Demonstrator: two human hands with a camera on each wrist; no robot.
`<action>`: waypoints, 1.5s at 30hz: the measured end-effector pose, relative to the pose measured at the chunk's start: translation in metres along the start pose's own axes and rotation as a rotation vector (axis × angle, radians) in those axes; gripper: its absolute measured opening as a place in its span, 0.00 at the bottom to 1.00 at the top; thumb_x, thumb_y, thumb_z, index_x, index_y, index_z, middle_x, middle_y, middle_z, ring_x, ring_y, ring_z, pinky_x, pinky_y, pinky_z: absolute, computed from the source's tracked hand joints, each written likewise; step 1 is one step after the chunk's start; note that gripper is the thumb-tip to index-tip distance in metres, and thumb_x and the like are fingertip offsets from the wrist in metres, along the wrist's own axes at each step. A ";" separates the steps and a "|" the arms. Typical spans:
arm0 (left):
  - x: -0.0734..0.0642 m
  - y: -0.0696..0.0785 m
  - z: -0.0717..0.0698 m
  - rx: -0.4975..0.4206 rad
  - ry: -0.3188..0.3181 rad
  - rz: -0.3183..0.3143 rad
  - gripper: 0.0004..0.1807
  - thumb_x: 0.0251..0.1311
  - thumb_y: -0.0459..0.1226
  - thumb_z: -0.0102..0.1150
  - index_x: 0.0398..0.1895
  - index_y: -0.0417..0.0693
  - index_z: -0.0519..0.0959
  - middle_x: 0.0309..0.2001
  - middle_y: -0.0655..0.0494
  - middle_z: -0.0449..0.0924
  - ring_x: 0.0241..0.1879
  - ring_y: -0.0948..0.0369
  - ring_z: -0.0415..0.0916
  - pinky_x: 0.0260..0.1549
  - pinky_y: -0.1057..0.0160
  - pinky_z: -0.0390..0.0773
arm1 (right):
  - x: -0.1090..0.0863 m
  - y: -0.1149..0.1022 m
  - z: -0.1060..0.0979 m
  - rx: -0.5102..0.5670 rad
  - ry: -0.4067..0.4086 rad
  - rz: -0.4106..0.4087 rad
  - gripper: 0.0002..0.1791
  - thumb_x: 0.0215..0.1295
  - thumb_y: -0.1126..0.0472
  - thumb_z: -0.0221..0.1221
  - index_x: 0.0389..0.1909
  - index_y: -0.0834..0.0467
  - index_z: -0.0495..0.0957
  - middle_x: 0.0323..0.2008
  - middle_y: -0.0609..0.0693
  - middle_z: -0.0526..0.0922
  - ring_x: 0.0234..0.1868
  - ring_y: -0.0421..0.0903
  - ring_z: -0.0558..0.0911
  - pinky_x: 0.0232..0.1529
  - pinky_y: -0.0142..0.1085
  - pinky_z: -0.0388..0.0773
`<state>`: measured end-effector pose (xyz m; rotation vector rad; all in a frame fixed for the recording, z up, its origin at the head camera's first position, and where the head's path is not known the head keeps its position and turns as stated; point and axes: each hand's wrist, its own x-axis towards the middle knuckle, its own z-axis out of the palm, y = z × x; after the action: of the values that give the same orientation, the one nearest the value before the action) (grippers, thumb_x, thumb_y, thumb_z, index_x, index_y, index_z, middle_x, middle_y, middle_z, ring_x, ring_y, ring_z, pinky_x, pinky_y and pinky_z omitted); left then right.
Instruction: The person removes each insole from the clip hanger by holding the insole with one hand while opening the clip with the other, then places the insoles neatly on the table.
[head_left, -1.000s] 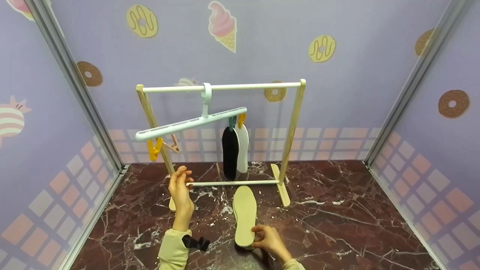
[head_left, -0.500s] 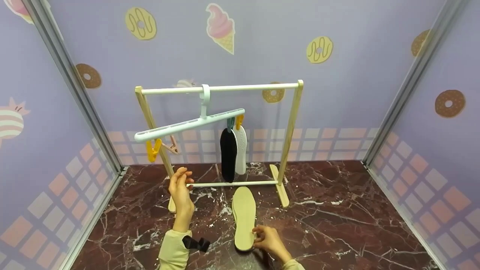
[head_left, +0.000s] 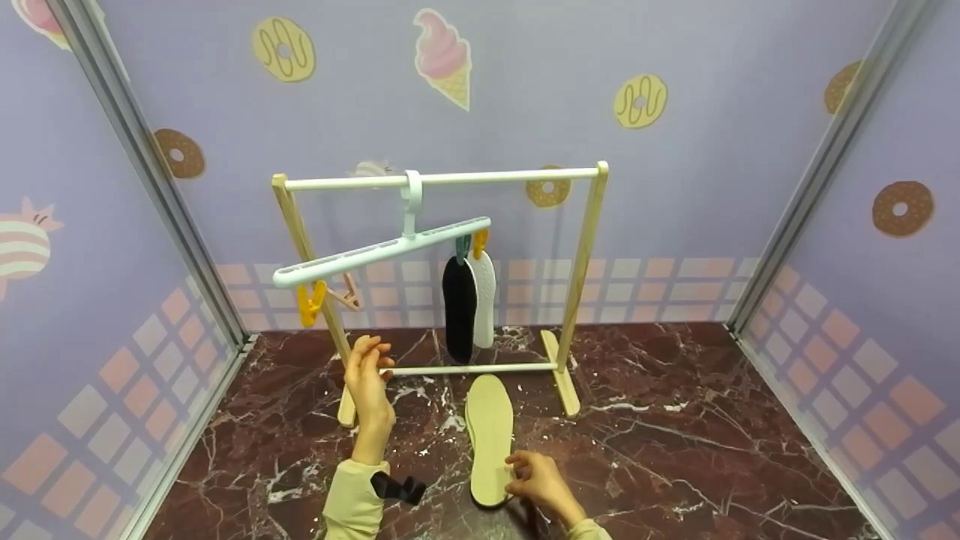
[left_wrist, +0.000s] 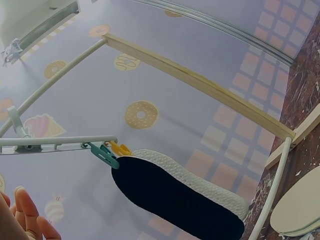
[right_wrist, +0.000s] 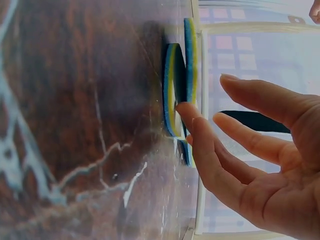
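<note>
A cream insole [head_left: 489,431] lies lengthwise on the dark marble table, overlapping another beneath it. The right wrist view shows their layered yellow-and-blue edges [right_wrist: 172,90]. My right hand [head_left: 544,484] is at the near right edge of the insole, fingers loosely bent and one fingertip right at the edge, thumb apart. Raised in front of the rack's left post, my left hand [head_left: 371,390] has relaxed fingers and holds nothing. A black insole [head_left: 459,315] and a white insole [head_left: 486,300] hang by a teal clip [head_left: 463,247] and a yellow clip [head_left: 481,241].
The pale hanger [head_left: 352,259] hooks over the top rail [head_left: 495,178] of a wooden rack, tilted down to the left. From its left end hang another yellow clip [head_left: 310,304] and a pink clip [head_left: 347,294]. Patterned walls stand behind and at both sides.
The near end of the upper cream insole has come slightly down and toward me. My left hand has shifted a little to the right; my right hand stays almost in place.
</note>
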<state>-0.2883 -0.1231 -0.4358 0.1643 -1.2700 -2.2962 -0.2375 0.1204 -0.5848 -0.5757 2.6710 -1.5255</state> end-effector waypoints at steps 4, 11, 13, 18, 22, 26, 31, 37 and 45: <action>-0.001 -0.002 0.002 0.015 -0.011 0.002 0.10 0.63 0.28 0.39 0.34 0.44 0.73 0.25 0.61 0.76 0.20 0.68 0.69 0.24 0.69 0.65 | 0.001 -0.001 -0.001 -0.015 -0.023 0.000 0.19 0.41 0.70 0.64 0.38 0.71 0.75 0.33 0.68 0.79 0.31 0.59 0.81 0.28 0.35 0.78; -0.002 -0.006 0.006 0.034 -0.027 0.001 0.09 0.63 0.28 0.39 0.37 0.40 0.72 0.25 0.63 0.75 0.21 0.68 0.69 0.25 0.70 0.65 | 0.001 -0.003 -0.003 -0.024 -0.060 0.029 0.19 0.44 0.68 0.63 0.40 0.71 0.74 0.35 0.71 0.78 0.32 0.62 0.80 0.28 0.41 0.78; -0.002 -0.007 0.007 0.042 -0.033 -0.001 0.09 0.63 0.28 0.39 0.36 0.41 0.72 0.25 0.63 0.75 0.21 0.68 0.69 0.25 0.70 0.65 | 0.002 -0.003 -0.003 -0.022 -0.065 0.041 0.19 0.44 0.68 0.63 0.40 0.71 0.74 0.35 0.70 0.78 0.33 0.62 0.80 0.28 0.41 0.78; -0.001 -0.010 0.009 0.082 -0.069 -0.009 0.09 0.63 0.28 0.39 0.38 0.38 0.72 0.26 0.62 0.76 0.22 0.67 0.70 0.26 0.68 0.65 | 0.004 -0.003 -0.005 -0.009 -0.078 0.057 0.19 0.46 0.68 0.62 0.40 0.71 0.74 0.35 0.70 0.78 0.34 0.61 0.80 0.26 0.39 0.78; 0.000 -0.011 0.010 0.121 -0.113 -0.029 0.09 0.63 0.29 0.39 0.38 0.37 0.73 0.26 0.62 0.76 0.24 0.65 0.73 0.26 0.67 0.66 | 0.007 -0.003 -0.008 0.003 -0.079 0.057 0.18 0.48 0.67 0.62 0.41 0.72 0.74 0.35 0.71 0.78 0.33 0.60 0.80 0.23 0.35 0.78; 0.001 -0.012 0.012 0.165 -0.156 -0.047 0.10 0.63 0.29 0.39 0.39 0.35 0.73 0.27 0.62 0.78 0.28 0.65 0.76 0.26 0.68 0.67 | 0.013 -0.002 -0.011 0.011 -0.069 0.035 0.17 0.51 0.66 0.61 0.40 0.73 0.74 0.35 0.72 0.78 0.32 0.59 0.81 0.22 0.31 0.76; 0.006 -0.016 0.018 0.248 -0.212 -0.074 0.11 0.63 0.30 0.40 0.41 0.34 0.72 0.32 0.59 0.80 0.31 0.68 0.76 0.29 0.67 0.69 | 0.022 -0.003 -0.017 -0.033 -0.049 -0.020 0.16 0.53 0.66 0.59 0.40 0.73 0.74 0.35 0.70 0.79 0.27 0.55 0.80 0.22 0.29 0.75; 0.014 -0.019 0.032 0.372 -0.277 -0.062 0.14 0.63 0.32 0.42 0.46 0.31 0.71 0.39 0.52 0.80 0.34 0.71 0.73 0.32 0.66 0.69 | 0.032 -0.005 -0.027 -0.090 -0.027 -0.063 0.14 0.56 0.66 0.56 0.40 0.71 0.75 0.35 0.66 0.81 0.30 0.55 0.81 0.28 0.33 0.77; 0.019 -0.025 0.047 0.415 -0.329 -0.072 0.15 0.62 0.33 0.43 0.48 0.31 0.70 0.49 0.42 0.75 0.36 0.72 0.69 0.31 0.69 0.68 | 0.048 -0.004 -0.038 -0.110 0.055 -0.124 0.11 0.56 0.68 0.55 0.38 0.70 0.76 0.34 0.63 0.82 0.33 0.54 0.81 0.34 0.34 0.78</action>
<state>-0.3297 -0.0858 -0.4282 -0.0304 -1.9306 -2.1487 -0.2880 0.1347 -0.5538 -0.7285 2.8242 -1.4493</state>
